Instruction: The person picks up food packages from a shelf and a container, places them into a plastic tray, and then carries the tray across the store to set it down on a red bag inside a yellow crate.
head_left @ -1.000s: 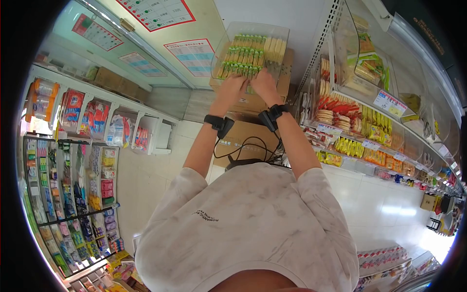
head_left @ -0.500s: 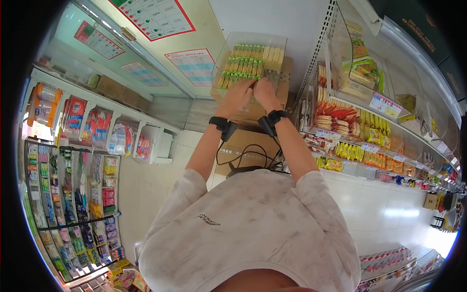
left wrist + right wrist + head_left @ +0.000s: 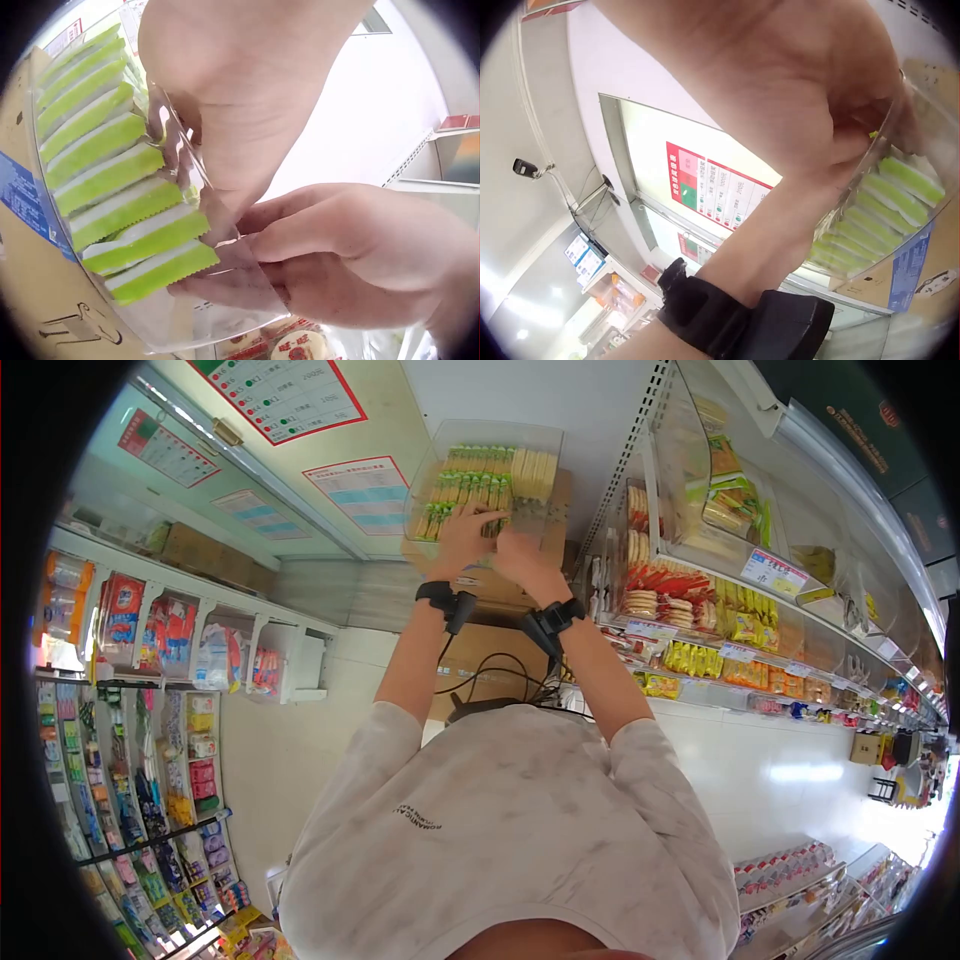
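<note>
A clear plastic bin holds rows of green-ended snack packets and, at its right side, a stack of pale packets. My left hand reaches over the bin's front edge, fingers stretched across the front row of packets. Beside it, my right hand bends over the same edge, near the right end of that row. In the left wrist view, one right-hand finger shows through the clear wall beneath the end green packet. Whether the right fingers pinch a packet, I cannot tell.
The bin stands on cardboard boxes against the wall. Shelves of packaged snacks run along the right. At left are a glass-fronted door with posted sheets and a rack of small goods. Black cables hang before my waist.
My left fingers have spread forward over the front row. After meeting the left hand at the front edge, my right hand has drawn back slightly toward me. The head view has shifted right.
</note>
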{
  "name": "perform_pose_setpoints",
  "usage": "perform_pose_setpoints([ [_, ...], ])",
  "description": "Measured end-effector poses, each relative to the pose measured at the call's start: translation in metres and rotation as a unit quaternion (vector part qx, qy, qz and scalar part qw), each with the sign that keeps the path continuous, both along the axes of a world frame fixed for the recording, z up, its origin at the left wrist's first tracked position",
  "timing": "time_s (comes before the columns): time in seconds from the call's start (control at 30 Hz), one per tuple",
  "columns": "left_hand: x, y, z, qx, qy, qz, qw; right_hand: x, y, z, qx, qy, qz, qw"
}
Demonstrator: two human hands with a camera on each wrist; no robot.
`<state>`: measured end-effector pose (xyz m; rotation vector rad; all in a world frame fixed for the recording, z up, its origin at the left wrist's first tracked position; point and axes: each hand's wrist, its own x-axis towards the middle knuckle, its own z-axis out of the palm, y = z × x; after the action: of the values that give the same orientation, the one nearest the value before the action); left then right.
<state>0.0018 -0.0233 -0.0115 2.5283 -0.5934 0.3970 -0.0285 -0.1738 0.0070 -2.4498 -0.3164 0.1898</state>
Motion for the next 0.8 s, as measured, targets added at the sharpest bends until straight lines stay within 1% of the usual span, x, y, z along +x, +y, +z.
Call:
perform_pose_setpoints([
  [0.07, -0.006, -0.003, 0.009, -0.016, 0.001, 0.008, 1.000, -0.015, 0.001, 0.011, 0.038, -0.026, -0.038, 0.998],
  [0.13, 0.006, 0.002, -0.014, -0.014, -0.034, 0.011, 0.999, -0.038, -0.006, 0.044, 0.009, -0.098, 0.045, 0.994],
  [0.2, 0.002, 0.004, -0.007, 0.001, -0.072, -0.017, 0.997, -0.055, -0.011, 0.052, 0.128, -0.229, 0.099, 0.960],
  [0.23, -0.005, 0.002, 0.002, -0.024, -0.074, -0.030, 0.996, -0.071, -0.022, 0.079, 0.171, -0.221, 0.117, 0.953],
  [0.27, -0.011, 0.002, 0.011, -0.046, -0.075, -0.041, 0.995, -0.088, -0.027, 0.118, 0.217, -0.212, 0.136, 0.943],
  [0.33, -0.013, -0.004, 0.015, -0.032, -0.018, -0.009, 0.999, -0.119, -0.051, 0.179, 0.252, -0.158, 0.148, 0.943],
  [0.43, -0.011, -0.009, 0.011, -0.015, 0.019, 0.030, 0.999, -0.158, -0.094, 0.230, 0.300, -0.080, 0.104, 0.945],
  [0.47, -0.012, -0.010, 0.014, -0.012, 0.039, 0.045, 0.998, -0.167, -0.107, 0.242, 0.295, -0.109, 0.061, 0.947],
  [0.5, -0.011, -0.011, 0.013, -0.013, 0.031, 0.045, 0.998, -0.172, -0.120, 0.251, 0.289, -0.138, 0.019, 0.947],
  [0.53, -0.010, -0.010, 0.011, -0.012, 0.023, 0.046, 0.999, -0.172, -0.132, 0.254, 0.240, -0.223, -0.034, 0.944],
  [0.57, -0.009, -0.009, 0.009, -0.010, 0.016, 0.047, 0.999, -0.169, -0.144, 0.252, 0.191, -0.305, -0.087, 0.929],
  [0.6, -0.010, -0.009, 0.010, -0.015, 0.026, 0.046, 0.998, -0.160, -0.158, 0.249, 0.146, -0.380, -0.119, 0.905],
  [0.63, -0.011, -0.009, 0.014, -0.019, 0.035, 0.044, 0.998, -0.147, -0.172, 0.245, 0.100, -0.452, -0.152, 0.873],
  [0.73, -0.012, -0.011, 0.017, -0.014, 0.051, 0.044, 0.998, -0.115, -0.207, 0.238, 0.052, -0.467, -0.220, 0.855],
  [0.8, -0.012, -0.009, 0.016, -0.008, 0.057, 0.047, 0.997, -0.090, -0.225, 0.230, -0.018, -0.410, -0.245, 0.879],
])
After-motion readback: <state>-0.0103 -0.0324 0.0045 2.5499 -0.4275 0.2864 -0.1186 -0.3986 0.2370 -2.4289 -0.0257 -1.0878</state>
